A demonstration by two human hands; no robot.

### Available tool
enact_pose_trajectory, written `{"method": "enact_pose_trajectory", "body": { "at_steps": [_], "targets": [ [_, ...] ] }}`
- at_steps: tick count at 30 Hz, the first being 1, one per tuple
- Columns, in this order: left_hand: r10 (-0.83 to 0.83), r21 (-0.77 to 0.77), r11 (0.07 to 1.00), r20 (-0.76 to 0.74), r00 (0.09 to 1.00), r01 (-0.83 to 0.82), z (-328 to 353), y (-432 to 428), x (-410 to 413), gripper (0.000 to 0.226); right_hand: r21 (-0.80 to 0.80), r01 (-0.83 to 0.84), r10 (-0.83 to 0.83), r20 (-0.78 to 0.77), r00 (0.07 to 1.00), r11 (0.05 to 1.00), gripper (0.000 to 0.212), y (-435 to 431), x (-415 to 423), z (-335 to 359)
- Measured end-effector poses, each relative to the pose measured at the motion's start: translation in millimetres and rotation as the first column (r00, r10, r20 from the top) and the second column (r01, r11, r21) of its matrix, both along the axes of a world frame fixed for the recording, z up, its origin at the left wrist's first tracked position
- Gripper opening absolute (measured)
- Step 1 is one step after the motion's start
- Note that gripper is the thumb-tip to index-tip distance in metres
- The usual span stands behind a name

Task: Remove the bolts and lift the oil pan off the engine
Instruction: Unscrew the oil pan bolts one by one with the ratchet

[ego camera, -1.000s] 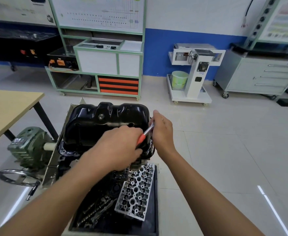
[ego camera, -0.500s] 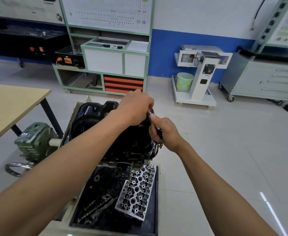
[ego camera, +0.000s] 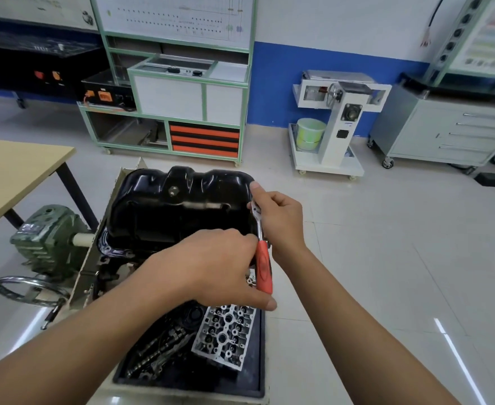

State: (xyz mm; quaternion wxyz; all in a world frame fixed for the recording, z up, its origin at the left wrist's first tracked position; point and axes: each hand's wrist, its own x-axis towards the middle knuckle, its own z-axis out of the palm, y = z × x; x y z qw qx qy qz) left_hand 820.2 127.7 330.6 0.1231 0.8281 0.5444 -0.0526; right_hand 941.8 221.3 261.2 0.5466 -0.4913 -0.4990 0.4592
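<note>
The oil pan (ego camera: 182,217) sits on the engine, ahead of both hands. Along its right edge lies the ratchet (ego camera: 264,264), its long axis running away from the person. The right hand (ego camera: 281,220) pinches the far head and the left hand (ego camera: 211,267) grips the red handle nearer in. The bolt is hidden, probably under the head.

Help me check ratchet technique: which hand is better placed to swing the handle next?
Left, probably: the left hand grips the red handle, while the right hand steadies the ratchet head at the oil pan.
</note>
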Motion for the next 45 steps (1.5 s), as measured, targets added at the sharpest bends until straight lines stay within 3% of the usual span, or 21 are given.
{"method": "enact_pose_trajectory", "body": {
  "at_steps": [3, 7, 10, 14, 21, 25, 29, 33, 39, 42, 45],
  "targets": [
    [-0.029, -0.021, 0.999, -0.028, 0.999, 0.029, 8.1, 4.2, -0.8, 0.058, 0.021, -0.121, 0.121, 0.024, 0.992, 0.992, 0.048, 0.5, 2.5, 1.0],
    [-0.016, -0.239, 0.971, 0.035, 0.999, 0.024, 18.2, 13.0, -17.2, 0.042, 0.022, -0.249, 0.249, -0.009, 0.968, 0.968, 0.058, 8.0, 8.4, 4.2],
    [-0.019, -0.271, 0.963, -0.048, 0.999, 0.005, 27.8, 27.4, -32.9, 0.038, 0.037, -0.335, 0.331, 0.076, 0.94, 0.942, 0.063, 13.8, 18.2, 1.1],
    [0.103, 0.035, 0.994, -0.118, 0.988, -0.099, 34.7, 67.2, -45.2, 0.056, -0.01, -0.492, 0.489, 0.127, 0.863, 0.871, 0.075, 26.7, 32.4, 3.2],
    [0.254, 0.369, 0.899, 0.001, 0.967, -0.237, 13.3, 124.8, -17.4, 0.029, -0.079, -0.655, 0.66, 0.102, 0.744, 0.751, 0.071, 34.2, 27.1, 6.1],
    [0.223, 0.38, 0.893, 0.094, 0.97, -0.242, -4.0, 119.8, -11.8, 0.017, -0.075, -0.538, 0.542, 0.058, 0.838, 0.839, 0.063, 37.0, 32.1, 5.5],
    [0.243, 0.303, 0.915, 0.118, 0.963, -0.268, -6.9, 87.8, -27.7, 0.01, -0.014, -0.187, 0.188, 0.09, 0.978, 0.982, 0.058, 32.9, 28.3, 3.3],
    [0.143, 0.311, 0.939, 0.046, 0.989, -0.15, -6.7, 41.8, -21.2, 0.033, -0.008, 0.031, -0.031, -0.005, 1.0, 1.0, 0.055, 21.5, 11.3, 3.2],
    [0.115, 0.268, 0.955, 0.069, 0.991, -0.129, -4.5, 12.3, 3.0, 0.053, 0.076, -0.026, 0.02, 0.078, 0.997, 0.997, 0.055, 16.5, 3.8, -0.4],
    [0.128, 0.16, 0.978, 0.057, 0.99, -0.135, 2.4, 25.4, -13.9, 0.041, 0.003, -0.064, 0.064, 0.05, 0.997, 0.998, 0.06, 17.9, 7.0, 0.4],
    [0.135, 0.166, 0.978, -0.024, 0.991, -0.129, 9.5, 44.0, -29.1, 0.022, -0.036, -0.149, 0.15, 0.012, 0.989, 0.988, 0.064, 19.2, 11.9, 3.0]
  ]
}}
